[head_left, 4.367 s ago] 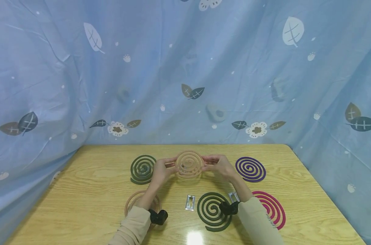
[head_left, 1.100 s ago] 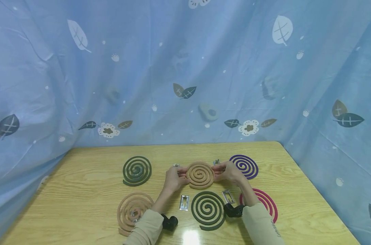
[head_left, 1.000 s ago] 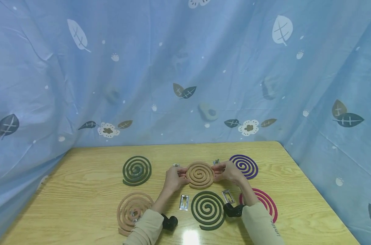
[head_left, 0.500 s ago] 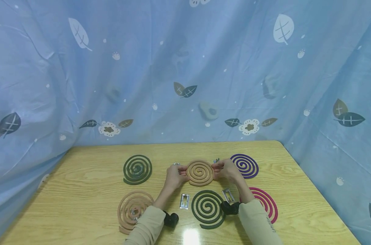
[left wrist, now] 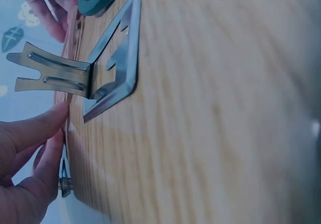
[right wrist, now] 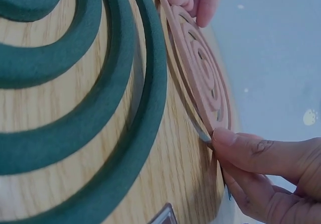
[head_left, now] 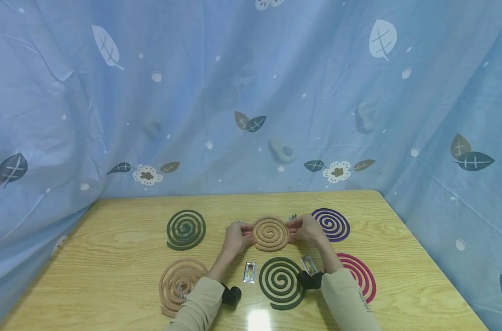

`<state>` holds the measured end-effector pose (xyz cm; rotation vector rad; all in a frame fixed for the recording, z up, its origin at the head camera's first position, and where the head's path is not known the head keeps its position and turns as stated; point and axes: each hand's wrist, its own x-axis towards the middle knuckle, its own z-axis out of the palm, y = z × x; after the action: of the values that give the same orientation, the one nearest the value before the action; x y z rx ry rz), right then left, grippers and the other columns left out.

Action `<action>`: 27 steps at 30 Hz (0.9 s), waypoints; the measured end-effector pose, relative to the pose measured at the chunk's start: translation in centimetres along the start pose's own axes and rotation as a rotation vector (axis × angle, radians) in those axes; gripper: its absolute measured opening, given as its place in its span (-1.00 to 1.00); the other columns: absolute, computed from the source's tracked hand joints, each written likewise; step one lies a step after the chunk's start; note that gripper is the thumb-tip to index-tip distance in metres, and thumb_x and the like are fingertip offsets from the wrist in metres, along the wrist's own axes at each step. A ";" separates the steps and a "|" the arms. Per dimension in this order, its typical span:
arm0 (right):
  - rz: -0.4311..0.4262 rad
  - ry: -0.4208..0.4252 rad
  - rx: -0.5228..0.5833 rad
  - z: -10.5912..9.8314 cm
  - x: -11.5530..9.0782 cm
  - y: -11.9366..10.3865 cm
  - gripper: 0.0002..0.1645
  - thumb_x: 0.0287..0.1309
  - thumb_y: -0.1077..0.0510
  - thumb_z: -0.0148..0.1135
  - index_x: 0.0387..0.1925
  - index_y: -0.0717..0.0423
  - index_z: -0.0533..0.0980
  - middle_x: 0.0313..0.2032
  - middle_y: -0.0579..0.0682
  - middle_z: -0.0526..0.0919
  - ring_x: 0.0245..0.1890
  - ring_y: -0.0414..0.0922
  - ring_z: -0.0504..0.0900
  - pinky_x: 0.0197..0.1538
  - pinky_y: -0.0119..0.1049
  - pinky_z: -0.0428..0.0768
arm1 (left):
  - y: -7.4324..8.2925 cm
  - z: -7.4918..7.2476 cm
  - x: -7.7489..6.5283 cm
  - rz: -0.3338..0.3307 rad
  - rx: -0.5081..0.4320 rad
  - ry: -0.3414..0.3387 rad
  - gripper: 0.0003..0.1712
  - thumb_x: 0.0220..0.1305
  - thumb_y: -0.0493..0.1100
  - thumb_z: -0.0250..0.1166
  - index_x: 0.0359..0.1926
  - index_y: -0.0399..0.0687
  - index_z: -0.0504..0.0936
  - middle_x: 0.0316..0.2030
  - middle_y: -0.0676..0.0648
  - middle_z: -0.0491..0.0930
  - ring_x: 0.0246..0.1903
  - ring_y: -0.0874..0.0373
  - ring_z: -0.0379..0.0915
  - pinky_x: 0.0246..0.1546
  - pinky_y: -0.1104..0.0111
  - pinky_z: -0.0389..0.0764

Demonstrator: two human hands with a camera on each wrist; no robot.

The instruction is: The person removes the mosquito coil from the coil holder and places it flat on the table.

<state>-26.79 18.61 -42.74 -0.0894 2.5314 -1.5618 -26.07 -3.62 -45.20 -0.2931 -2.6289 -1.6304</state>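
Observation:
A tan mosquito coil [head_left: 269, 232] is held level at the back middle of the table, at or just above its surface. My left hand [head_left: 236, 239] pinches its left edge between thumb and fingers. On the opposite edge my right hand [head_left: 308, 228] pinches the same coil; the right wrist view shows the thumb on top of the rim [right wrist: 225, 136]. In front of it lies a dark green coil [head_left: 281, 277]. Near the left wrist stands a metal coil stand [left wrist: 62, 73] with its forked tab bent up. Small metal stands [head_left: 292, 217] show partly behind the hands.
Another dark green coil [head_left: 186, 228] lies at back left, a larger tan coil [head_left: 164, 286] at front left. To the right are a purple coil [head_left: 328, 223] and a pink coil [head_left: 371, 281], partly behind my forearm. Flat metal stands [head_left: 249, 272] flank the middle green coil.
Over the last seconds both hands have lowered the tan coil from a raised, tilted hold and moved it slightly right. In the last second it has levelled a little; the grip is unchanged.

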 end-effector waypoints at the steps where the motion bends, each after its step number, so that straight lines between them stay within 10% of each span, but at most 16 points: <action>1: 0.001 0.001 0.004 0.0 0.0 0.0 -0.53 -0.21 0.63 0.35 -0.12 0.57 0.53 -0.27 0.34 0.65 -0.30 0.04 0.69 -0.26 -0.31 0.71 | 0.0 0.0 0.0 -0.002 0.004 0.001 -0.61 -0.13 -0.57 0.43 -0.16 -0.54 0.62 -0.29 -0.34 0.65 -0.30 -0.08 0.65 -0.33 0.48 0.68; 27: 0.036 0.019 -0.050 0.3 0.0 -0.5 -0.56 -0.24 0.64 0.34 -0.17 0.51 0.56 -0.35 0.25 0.66 -0.39 -0.05 0.65 -0.33 -0.32 0.69 | 0.4 0.0 0.2 -0.050 0.027 0.001 -0.63 -0.11 -0.58 0.39 -0.16 -0.50 0.63 -0.33 -0.27 0.65 -0.34 -0.01 0.65 -0.37 0.46 0.68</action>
<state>-26.80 18.14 -42.40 -0.0348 2.5722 -1.4938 -26.16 -3.39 -44.80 -0.2272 -2.6761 -1.6068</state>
